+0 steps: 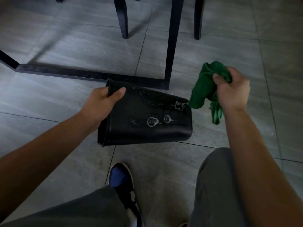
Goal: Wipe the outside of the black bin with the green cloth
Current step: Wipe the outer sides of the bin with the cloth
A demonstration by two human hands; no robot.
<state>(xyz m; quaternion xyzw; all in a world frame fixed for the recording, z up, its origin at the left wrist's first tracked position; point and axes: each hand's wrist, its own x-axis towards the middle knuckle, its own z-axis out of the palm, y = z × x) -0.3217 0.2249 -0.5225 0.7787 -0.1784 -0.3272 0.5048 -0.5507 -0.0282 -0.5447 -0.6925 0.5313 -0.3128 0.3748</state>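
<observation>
Sudsy black bin (144, 115), green cloth (205, 86) apart.

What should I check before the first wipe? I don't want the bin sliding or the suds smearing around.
1. Black bin lying on its side on the floor: ok.
2. Left hand gripping the bin's rim to steady it: ok.
3. Green cloth held in the right hand: ok.
4. Cloth spread flat for wiping: not ok, it is bunched.
5. Cloth touching the bin: not ok; it hangs just beside the base end.
6. Soapy bubbles on the upward side within reach: ok.
</observation>
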